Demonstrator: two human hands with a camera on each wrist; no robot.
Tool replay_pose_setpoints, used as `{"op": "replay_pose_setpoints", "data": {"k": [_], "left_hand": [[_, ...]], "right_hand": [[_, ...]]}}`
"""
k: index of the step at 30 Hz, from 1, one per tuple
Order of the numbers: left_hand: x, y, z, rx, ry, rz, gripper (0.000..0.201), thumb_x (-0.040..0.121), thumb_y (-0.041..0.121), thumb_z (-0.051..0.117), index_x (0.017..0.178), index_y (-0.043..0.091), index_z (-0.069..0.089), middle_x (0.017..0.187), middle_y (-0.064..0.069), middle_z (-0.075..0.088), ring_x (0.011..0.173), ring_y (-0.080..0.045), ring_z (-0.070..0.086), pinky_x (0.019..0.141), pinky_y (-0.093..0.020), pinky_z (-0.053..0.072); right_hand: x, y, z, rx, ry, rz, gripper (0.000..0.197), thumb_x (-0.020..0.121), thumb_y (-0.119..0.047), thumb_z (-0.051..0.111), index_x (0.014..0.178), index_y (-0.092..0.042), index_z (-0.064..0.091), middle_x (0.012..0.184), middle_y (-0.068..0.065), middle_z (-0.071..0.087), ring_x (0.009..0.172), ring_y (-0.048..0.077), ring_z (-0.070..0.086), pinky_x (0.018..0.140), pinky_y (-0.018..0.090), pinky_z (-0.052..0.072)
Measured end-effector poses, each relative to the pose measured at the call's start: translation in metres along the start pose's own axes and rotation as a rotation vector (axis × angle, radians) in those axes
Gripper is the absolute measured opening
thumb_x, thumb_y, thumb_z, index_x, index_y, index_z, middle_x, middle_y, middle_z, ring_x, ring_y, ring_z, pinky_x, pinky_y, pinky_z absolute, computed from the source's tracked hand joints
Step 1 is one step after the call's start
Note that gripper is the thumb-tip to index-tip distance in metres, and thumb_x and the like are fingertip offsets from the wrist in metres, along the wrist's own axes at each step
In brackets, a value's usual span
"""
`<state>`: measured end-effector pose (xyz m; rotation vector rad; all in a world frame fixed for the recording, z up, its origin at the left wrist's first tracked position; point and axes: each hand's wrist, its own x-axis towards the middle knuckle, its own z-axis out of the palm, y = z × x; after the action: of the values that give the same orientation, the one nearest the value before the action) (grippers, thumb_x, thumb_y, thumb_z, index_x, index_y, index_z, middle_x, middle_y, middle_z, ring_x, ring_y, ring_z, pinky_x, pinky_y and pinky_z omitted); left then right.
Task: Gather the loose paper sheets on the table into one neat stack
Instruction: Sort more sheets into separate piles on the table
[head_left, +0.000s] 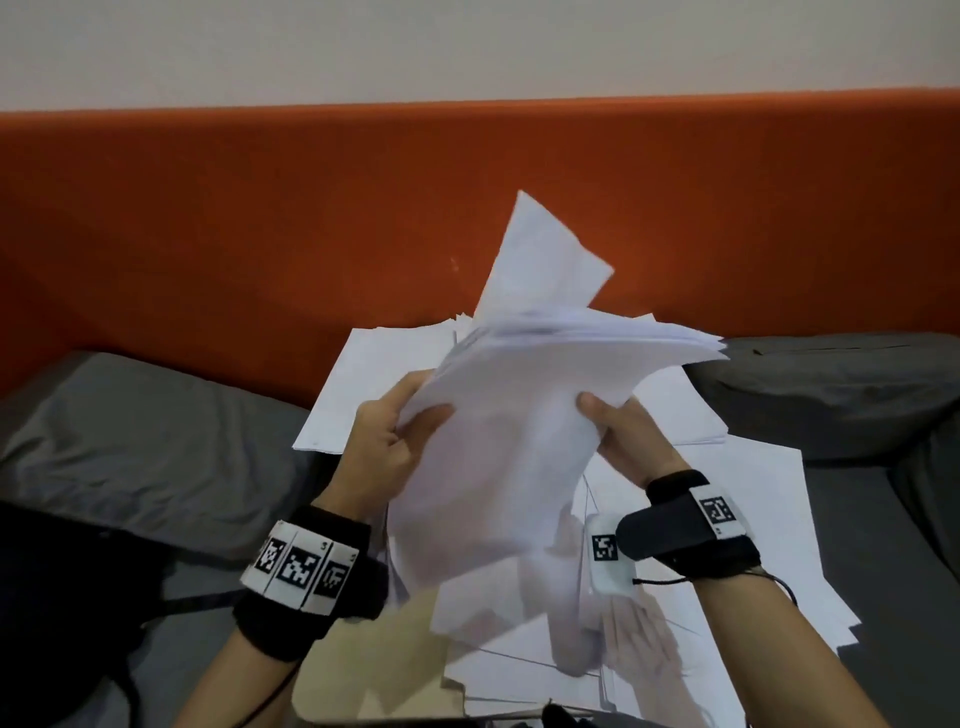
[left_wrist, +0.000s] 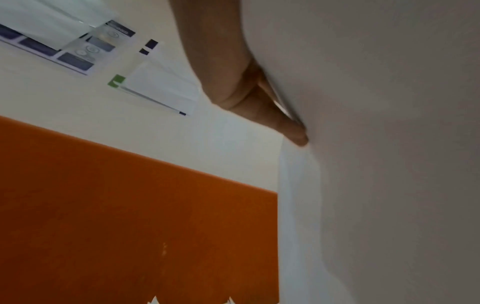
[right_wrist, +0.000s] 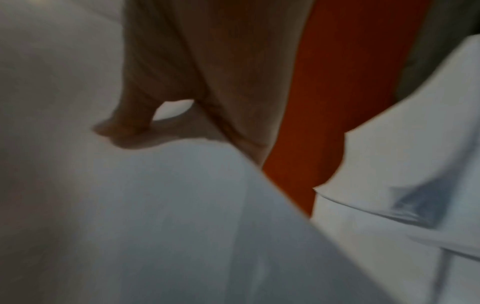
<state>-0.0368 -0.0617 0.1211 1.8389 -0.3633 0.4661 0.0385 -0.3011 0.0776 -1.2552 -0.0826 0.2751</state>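
Note:
A thick bundle of white paper sheets (head_left: 519, 441) is held up in the air in the head view, its far edge fanned and one sheet sticking up crooked. My left hand (head_left: 395, 436) grips its left side, thumb on top. My right hand (head_left: 613, 426) grips the right side, thumb over the top sheet. In the left wrist view the fingers (left_wrist: 259, 96) lie against the underside of the bundle (left_wrist: 389, 144). The right wrist view is blurred: the thumb (right_wrist: 124, 127) presses on the paper (right_wrist: 155, 216). More loose sheets (head_left: 727, 519) lie spread below.
The sheets lie on a grey cloth surface (head_left: 130, 431) with a grey cushion (head_left: 841, 389) at the right. An orange wall band (head_left: 260, 218) runs behind. A black bag (head_left: 62, 597) sits at the lower left. A tan patch of table (head_left: 374, 675) shows near me.

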Motion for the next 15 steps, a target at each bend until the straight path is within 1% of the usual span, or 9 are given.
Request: {"op": "replay_pose_setpoints", "data": {"k": [1, 2, 3, 5, 6, 7, 8, 11, 15], "left_hand": [[-0.001, -0.001, 0.0, -0.022, 0.064, 0.021, 0.024, 0.083, 0.052, 0.057, 0.093, 0.031, 0.059, 0.085, 0.033, 0.064, 0.076, 0.012, 0.058, 0.067, -0.006, 0.046], [-0.001, -0.003, 0.001, -0.047, 0.124, 0.023, 0.028, 0.081, 0.054, 0.057, 0.092, 0.027, 0.058, 0.085, 0.033, 0.064, 0.075, 0.013, 0.058, 0.067, -0.006, 0.046], [-0.001, -0.006, 0.002, -0.066, 0.181, 0.01, 0.028, 0.081, 0.049, 0.062, 0.093, 0.023, 0.057, 0.084, 0.034, 0.064, 0.075, 0.014, 0.058, 0.066, -0.005, 0.046], [-0.001, -0.014, 0.005, -0.104, 0.263, 0.009, 0.027, 0.079, 0.03, 0.065, 0.097, 0.015, 0.053, 0.084, 0.034, 0.065, 0.076, 0.015, 0.059, 0.066, -0.005, 0.046], [-0.002, -0.017, 0.006, -0.146, 0.303, -0.001, 0.031, 0.077, 0.029, 0.066, 0.1, 0.012, 0.053, 0.085, 0.029, 0.067, 0.078, 0.013, 0.061, 0.068, -0.007, 0.048], [-0.003, -0.019, 0.006, -0.176, 0.332, -0.016, 0.038, 0.075, 0.034, 0.069, 0.102, 0.011, 0.054, 0.085, 0.022, 0.068, 0.079, 0.009, 0.062, 0.069, -0.011, 0.05], [-0.004, -0.021, 0.006, -0.2, 0.336, -0.036, 0.04, 0.073, 0.036, 0.071, 0.102, 0.013, 0.055, 0.086, 0.017, 0.067, 0.078, 0.005, 0.063, 0.069, -0.015, 0.052], [-0.002, -0.022, 0.011, -0.243, 0.314, -0.074, 0.024, 0.078, 0.016, 0.065, 0.096, 0.024, 0.052, 0.086, 0.014, 0.062, 0.074, 0.003, 0.06, 0.062, -0.016, 0.051], [0.006, -0.017, 0.017, -0.224, 0.369, -0.078, 0.022, 0.084, 0.006, 0.064, 0.088, 0.025, 0.054, 0.084, 0.006, 0.058, 0.07, 0.004, 0.058, 0.062, -0.017, 0.052]], "right_hand": [[-0.001, -0.009, 0.006, -0.062, 0.039, -0.084, 0.049, 0.059, -0.036, 0.085, 0.098, -0.014, 0.066, 0.09, -0.003, 0.075, 0.086, 0.016, 0.07, 0.072, 0.024, 0.057], [-0.004, -0.018, 0.012, -0.113, 0.061, -0.156, 0.026, 0.071, -0.023, 0.078, 0.093, -0.015, 0.066, 0.084, -0.006, 0.074, 0.081, 0.014, 0.069, 0.066, 0.02, 0.055], [-0.007, -0.025, 0.015, -0.147, 0.077, -0.214, 0.014, 0.077, -0.012, 0.073, 0.089, -0.015, 0.067, 0.078, -0.008, 0.074, 0.075, 0.009, 0.069, 0.061, 0.016, 0.052], [-0.009, -0.03, 0.018, -0.198, 0.066, -0.255, 0.014, 0.078, -0.002, 0.07, 0.086, -0.013, 0.067, 0.075, -0.01, 0.073, 0.07, 0.005, 0.068, 0.06, 0.014, 0.05], [-0.01, -0.029, 0.018, -0.226, 0.056, -0.248, 0.015, 0.078, -0.002, 0.07, 0.087, -0.014, 0.068, 0.076, -0.01, 0.074, 0.071, 0.005, 0.069, 0.062, 0.015, 0.051], [-0.011, -0.027, 0.018, -0.252, 0.049, -0.23, 0.016, 0.078, -0.003, 0.07, 0.088, -0.015, 0.069, 0.079, -0.008, 0.074, 0.074, 0.006, 0.069, 0.064, 0.017, 0.052], [-0.012, -0.022, 0.018, -0.27, 0.037, -0.211, 0.018, 0.077, -0.004, 0.07, 0.09, -0.016, 0.068, 0.083, -0.007, 0.074, 0.076, 0.007, 0.069, 0.065, 0.018, 0.053], [-0.016, -0.012, 0.017, -0.277, 0.046, -0.161, 0.025, 0.077, -0.007, 0.071, 0.099, -0.018, 0.066, 0.094, -0.002, 0.072, 0.082, 0.01, 0.069, 0.067, 0.019, 0.053], [-0.016, -0.011, 0.017, -0.266, 0.072, -0.142, 0.021, 0.079, -0.009, 0.07, 0.097, -0.02, 0.064, 0.095, -0.001, 0.071, 0.079, 0.006, 0.069, 0.065, 0.016, 0.053]]}}
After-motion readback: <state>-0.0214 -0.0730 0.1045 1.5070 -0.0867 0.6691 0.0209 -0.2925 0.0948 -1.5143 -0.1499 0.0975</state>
